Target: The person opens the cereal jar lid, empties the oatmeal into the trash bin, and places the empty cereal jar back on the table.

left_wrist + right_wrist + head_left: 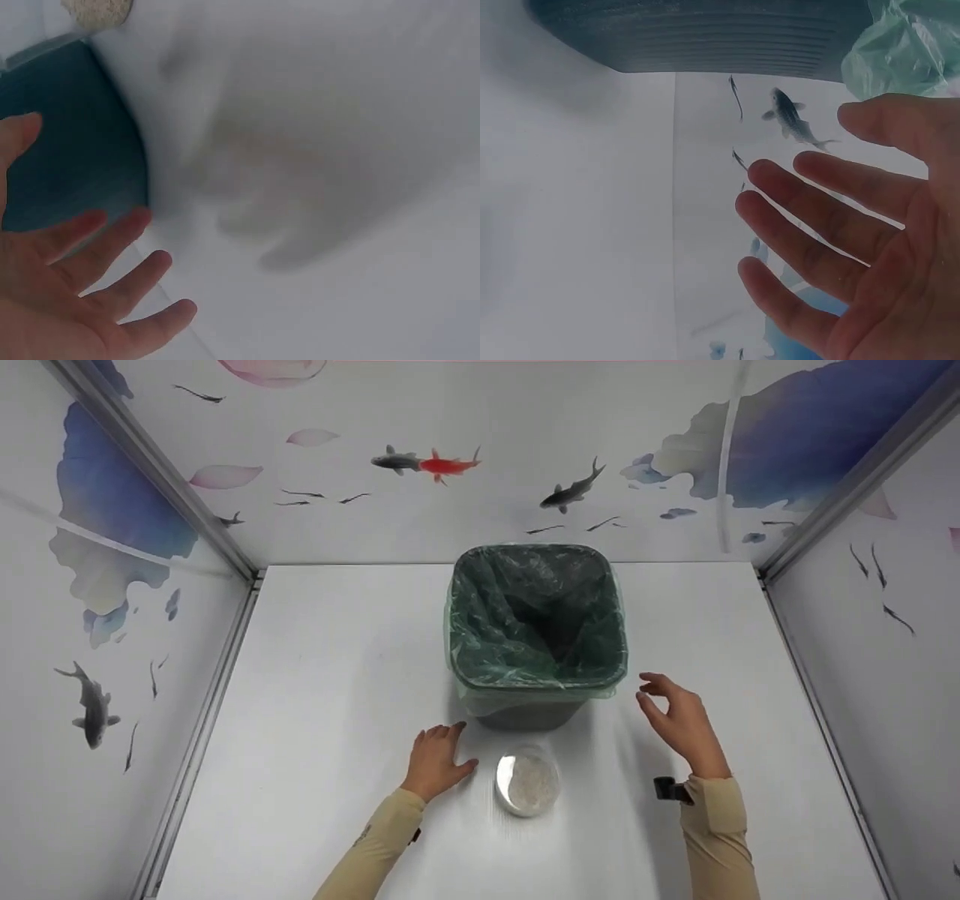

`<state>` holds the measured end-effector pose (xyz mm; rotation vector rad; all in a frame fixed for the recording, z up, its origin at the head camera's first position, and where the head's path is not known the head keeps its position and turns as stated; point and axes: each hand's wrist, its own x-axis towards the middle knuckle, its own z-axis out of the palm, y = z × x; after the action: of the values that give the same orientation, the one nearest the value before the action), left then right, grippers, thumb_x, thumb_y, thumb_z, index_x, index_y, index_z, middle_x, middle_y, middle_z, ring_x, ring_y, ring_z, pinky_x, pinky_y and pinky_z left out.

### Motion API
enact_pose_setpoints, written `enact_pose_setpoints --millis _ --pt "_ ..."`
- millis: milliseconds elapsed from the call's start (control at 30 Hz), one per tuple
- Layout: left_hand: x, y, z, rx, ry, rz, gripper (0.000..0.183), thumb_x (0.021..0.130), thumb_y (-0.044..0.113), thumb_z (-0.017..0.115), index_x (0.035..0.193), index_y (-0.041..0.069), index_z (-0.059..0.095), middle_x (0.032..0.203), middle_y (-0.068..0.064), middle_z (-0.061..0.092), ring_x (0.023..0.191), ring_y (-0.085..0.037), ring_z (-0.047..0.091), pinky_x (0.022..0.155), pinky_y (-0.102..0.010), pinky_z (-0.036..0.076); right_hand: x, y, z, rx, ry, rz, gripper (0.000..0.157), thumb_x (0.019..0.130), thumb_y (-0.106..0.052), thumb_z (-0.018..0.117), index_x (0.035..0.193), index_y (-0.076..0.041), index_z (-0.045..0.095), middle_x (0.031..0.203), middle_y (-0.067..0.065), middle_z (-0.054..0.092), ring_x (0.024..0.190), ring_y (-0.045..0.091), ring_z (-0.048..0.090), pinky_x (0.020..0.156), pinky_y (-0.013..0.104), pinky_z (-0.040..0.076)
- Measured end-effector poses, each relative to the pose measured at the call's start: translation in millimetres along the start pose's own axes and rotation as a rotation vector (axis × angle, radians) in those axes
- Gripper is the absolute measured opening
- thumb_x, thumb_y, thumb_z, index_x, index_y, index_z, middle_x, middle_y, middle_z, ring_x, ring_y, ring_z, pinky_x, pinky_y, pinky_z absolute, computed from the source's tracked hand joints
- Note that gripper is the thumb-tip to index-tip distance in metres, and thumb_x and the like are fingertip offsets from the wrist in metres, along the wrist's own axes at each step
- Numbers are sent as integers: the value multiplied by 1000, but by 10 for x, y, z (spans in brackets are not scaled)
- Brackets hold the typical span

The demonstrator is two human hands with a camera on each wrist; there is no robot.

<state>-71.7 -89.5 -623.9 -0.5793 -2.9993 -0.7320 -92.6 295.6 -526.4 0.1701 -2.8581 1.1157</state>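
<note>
A dark bin [529,714] stands on the white table, lined with a thin green plastic bag [495,652] folded over its rim. In front of it sits a round, clear-lidded container [527,781] with pale contents. My left hand [437,761] is between the bin's lower left corner and the container, fingers spread and holding nothing. To the right of the bin, my right hand [679,724] is raised with relaxed fingers and an empty palm. The right wrist view shows that hand [855,225] below the bag's hanging edge [904,52], apart from it.
White panels printed with fish and leaves [570,495] enclose the table [337,675] at the back and both sides. Metal frame strips [202,750] run along the side edges. A small black device [666,788] is strapped to the right wrist.
</note>
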Motion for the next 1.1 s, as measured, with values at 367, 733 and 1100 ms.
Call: enact_pose_setpoints --millis 367,733,1100 --pt "80 193 251 -116 -372 191 102 66 34 89 146 2 34 146 -16 39 133 -32 38 104 -44 37 -152 -84 145 25 -44 -4 32 96 -8 59 125 3 58 106 20 68 100 35 64 86 54 47" --pt "221 361 547 -539 -457 244 120 60 24 94 154 10 20 155 -7 26 141 -19 25 112 -32 23 -244 -74 237 53 -71 -2 30 95 -6 60 123 4 60 104 18 69 98 32 65 85 53 48" --pt "280 555 704 -727 -370 294 103 60 14 90 140 4 26 138 -14 42 128 -21 43 106 -32 34 -326 -28 219 43 -69 17 30 95 -6 60 123 4 60 105 17 68 98 31 65 85 52 49"
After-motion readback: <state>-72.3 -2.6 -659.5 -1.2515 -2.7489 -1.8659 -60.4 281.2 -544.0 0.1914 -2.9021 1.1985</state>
